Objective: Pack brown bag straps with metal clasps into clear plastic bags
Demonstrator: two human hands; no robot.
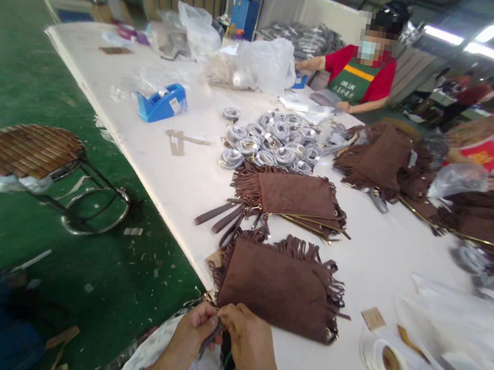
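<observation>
A brown fringed suede bag (280, 284) lies flat at the near edge of the white table (168, 179). My left hand (188, 335) and my right hand (248, 341) meet just below it, fingers pinched together on a thin dark strap or zip end (212, 332) at the bag's lower left corner. Both hands are closed. A second fringed bag (296, 196) lies farther back, with loose brown straps (223, 216) beside it.
Several coiled silver straps (272, 142) sit mid-table, and a blue tape dispenser (161, 102) to the left. More brown bags (382, 159) pile at right. A roll of tape (385, 360) and plastic bags (458, 331) lie near right. A person in red (360, 78) works across. A stool (21, 155) stands on the green floor.
</observation>
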